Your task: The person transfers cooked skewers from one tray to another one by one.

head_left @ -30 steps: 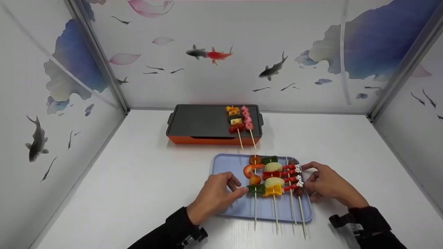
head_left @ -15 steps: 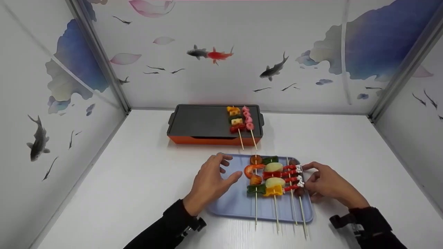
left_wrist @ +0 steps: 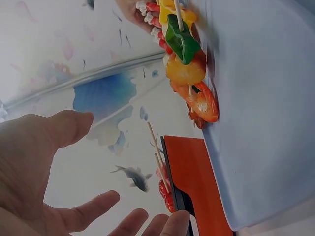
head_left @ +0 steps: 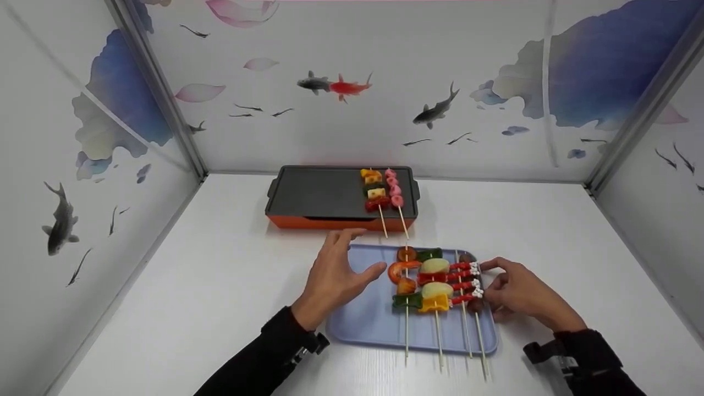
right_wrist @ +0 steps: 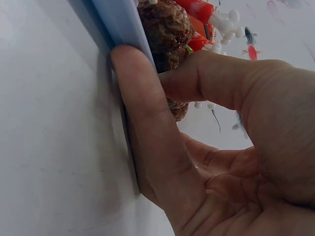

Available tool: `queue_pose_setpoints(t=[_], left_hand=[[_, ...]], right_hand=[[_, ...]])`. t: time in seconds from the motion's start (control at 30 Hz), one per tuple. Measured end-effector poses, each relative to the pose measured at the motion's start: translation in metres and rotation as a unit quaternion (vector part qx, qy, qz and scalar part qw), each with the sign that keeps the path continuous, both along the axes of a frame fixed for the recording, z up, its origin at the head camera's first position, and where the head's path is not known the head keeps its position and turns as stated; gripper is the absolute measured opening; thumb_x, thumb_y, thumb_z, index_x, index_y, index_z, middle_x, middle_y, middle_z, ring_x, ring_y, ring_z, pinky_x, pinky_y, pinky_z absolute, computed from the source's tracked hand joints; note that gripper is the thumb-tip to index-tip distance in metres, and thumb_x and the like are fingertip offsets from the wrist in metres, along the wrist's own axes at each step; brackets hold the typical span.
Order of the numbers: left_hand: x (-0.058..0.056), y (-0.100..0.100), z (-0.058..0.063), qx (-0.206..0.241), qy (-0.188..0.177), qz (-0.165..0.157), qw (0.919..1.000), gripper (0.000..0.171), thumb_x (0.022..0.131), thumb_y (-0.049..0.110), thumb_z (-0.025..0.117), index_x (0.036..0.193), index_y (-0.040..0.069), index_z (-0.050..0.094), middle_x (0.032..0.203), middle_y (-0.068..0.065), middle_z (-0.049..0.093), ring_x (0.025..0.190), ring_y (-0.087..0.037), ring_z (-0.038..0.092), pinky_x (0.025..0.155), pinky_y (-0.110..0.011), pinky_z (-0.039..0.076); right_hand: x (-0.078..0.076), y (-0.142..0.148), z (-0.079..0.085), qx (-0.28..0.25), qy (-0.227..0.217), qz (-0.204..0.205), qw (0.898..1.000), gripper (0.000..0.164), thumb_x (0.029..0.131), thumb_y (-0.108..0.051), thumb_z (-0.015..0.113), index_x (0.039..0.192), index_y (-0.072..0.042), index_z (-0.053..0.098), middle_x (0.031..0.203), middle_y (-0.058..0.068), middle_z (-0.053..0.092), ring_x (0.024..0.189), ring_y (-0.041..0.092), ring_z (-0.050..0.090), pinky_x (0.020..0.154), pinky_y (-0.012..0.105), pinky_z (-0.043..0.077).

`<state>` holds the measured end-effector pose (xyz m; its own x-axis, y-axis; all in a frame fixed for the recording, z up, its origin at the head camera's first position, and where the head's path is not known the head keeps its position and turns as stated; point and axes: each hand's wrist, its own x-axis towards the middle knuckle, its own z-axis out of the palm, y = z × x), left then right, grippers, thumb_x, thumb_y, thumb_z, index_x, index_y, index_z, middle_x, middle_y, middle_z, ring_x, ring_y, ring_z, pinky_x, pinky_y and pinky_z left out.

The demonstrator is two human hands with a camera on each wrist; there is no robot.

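A light-blue tray [head_left: 363, 324] lies on the table with several toy food skewers on its right half. My right hand [head_left: 522, 291] grips the tray's right rim; in the right wrist view, digits lie on both sides of the rim, beside brown meatballs [right_wrist: 167, 27]. Spread and holding nothing, my left hand [head_left: 330, 278] is over the tray's left part, thumb toward a skewer with an orange shrimp [head_left: 397, 272] and a green pepper [head_left: 406, 301]. Red-and-white pieces [head_left: 466, 283] lie across the right-hand skewers, near the right fingers. Yellow pepper [head_left: 434, 302] shows on another skewer.
Behind the tray stands an orange grill with a black plate [head_left: 319, 192]. At its right lie a mixed skewer [head_left: 376, 192] and a pink skewer [head_left: 394, 190], sticks overhanging the front. White walls with painted fish enclose the table [head_left: 165, 308].
My left hand has moved away from the green pepper, left and toward the grill, and its fingers have spread. My right hand has stayed at the tray's rim; the skewers have not visibly moved.
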<state>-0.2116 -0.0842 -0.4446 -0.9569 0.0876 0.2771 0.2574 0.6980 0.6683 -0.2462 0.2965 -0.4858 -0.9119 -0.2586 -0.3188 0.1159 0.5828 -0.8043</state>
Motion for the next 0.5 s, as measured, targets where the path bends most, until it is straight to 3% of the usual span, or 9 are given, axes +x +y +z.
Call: queue_pose_setpoints(t=[0.5], left_hand=[[-0.017, 0.011, 0.006, 0.009, 0.022, 0.006, 0.9997, 0.087, 0.080, 0.061, 0.080, 0.151, 0.025, 0.047, 0.143, -0.005, 0.045, 0.122, -0.023, 0.055, 0.096, -0.040, 0.052]], right_hand=[[0.001, -0.001, -0.002, -0.007, 0.007, -0.007, 1.000, 0.064, 0.088, -0.003, 0.069, 0.146, -0.005, 0.042, 0.092, 0.017, 0.064, 0.076, 0.028, 0.069, 0.062, 0.043, 0.060]])
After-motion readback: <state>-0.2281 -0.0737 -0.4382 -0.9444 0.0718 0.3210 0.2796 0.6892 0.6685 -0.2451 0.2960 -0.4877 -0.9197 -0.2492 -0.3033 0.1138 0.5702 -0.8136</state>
